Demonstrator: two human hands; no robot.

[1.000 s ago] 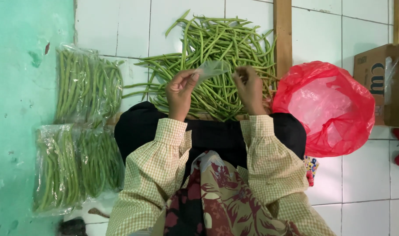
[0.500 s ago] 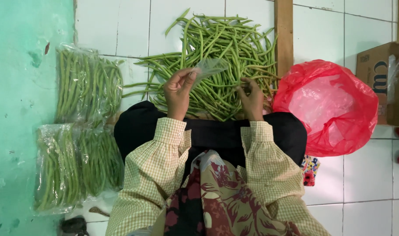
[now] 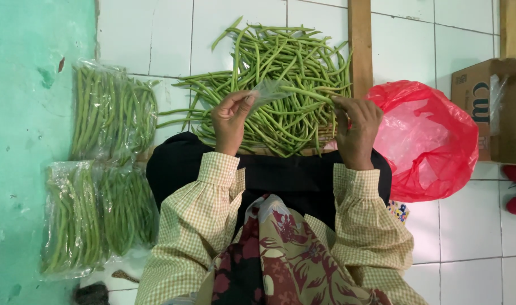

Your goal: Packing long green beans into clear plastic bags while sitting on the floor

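Two hands work over the beans (image 3: 280, 85): left hand (image 3: 231, 120) pinches a thin clear bag (image 3: 269, 90), probably limp and slippery; right hand (image 3: 357, 129) pinches a bean (image 3: 306, 93), best held mid-length.

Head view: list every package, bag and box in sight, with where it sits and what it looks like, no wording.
Clear bag: small, see-through, pinched in the left hand over the loose beans.
Upper bean packet: clear, filled with green beans, on the floor to the left.
Lower bean packet: clear, filled, just below it.
Red bag: crumpled plastic, beside the right hand.
Cardboard box: brown, at the right edge.
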